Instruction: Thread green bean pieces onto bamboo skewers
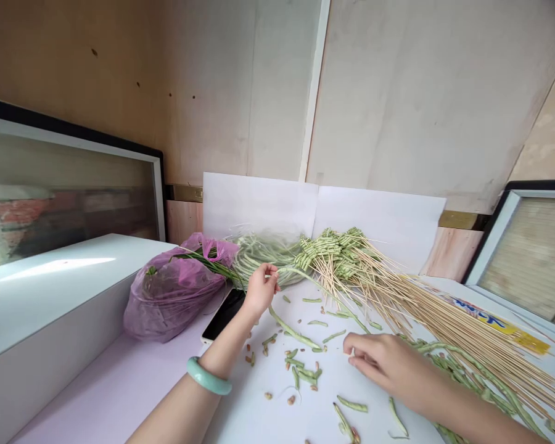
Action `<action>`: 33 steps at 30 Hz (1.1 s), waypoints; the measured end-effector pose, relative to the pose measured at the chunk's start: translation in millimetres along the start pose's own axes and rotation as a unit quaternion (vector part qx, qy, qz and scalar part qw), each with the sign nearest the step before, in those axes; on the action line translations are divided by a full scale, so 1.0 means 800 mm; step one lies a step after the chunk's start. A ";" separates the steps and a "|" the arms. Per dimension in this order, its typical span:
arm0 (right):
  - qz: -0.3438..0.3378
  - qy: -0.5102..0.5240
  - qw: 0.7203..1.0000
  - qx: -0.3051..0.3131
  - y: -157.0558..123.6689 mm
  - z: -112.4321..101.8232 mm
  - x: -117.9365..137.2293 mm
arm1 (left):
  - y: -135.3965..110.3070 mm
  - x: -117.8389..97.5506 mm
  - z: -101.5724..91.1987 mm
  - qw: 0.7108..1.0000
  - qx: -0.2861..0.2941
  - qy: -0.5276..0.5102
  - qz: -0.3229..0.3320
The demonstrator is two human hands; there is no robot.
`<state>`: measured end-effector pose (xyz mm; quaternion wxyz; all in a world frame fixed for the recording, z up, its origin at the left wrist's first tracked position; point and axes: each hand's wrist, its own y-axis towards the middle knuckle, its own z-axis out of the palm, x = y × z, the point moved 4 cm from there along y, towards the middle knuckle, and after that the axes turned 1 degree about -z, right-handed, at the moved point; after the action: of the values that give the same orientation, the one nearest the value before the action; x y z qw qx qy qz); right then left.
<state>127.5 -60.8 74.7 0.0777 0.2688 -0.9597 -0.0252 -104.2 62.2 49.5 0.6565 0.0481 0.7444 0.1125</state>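
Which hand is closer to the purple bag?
Left. The left hand is just right of the purple plastic bag, not touching it; the right hand is much farther right.

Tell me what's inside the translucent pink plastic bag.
The translucent pink plastic bag shows dark green leafy bits through its film, and long green stems lie over its top. Its creased folds hide everything else, so what fills it cannot be told.
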 end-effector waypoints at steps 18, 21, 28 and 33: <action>-0.032 -0.122 0.992 0.027 0.024 0.049 0.013 | -0.012 -0.017 0.001 0.925 0.038 -0.375 -0.044; -0.025 -0.094 0.995 0.011 0.028 0.041 0.016 | -0.017 -0.024 0.004 0.911 0.037 -0.407 -0.058; 0.002 0.057 0.994 -0.091 0.072 0.026 0.041 | -0.039 -0.031 0.030 0.883 0.042 -0.456 -0.100; -0.017 0.177 0.973 -0.146 0.105 0.037 0.061 | -0.056 -0.034 0.049 0.880 0.049 -0.459 -0.111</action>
<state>38.7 -14.4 59.3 0.2839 0.2714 -0.9120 -0.1183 -58.6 16.8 60.7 0.9295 0.0435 0.3647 -0.0330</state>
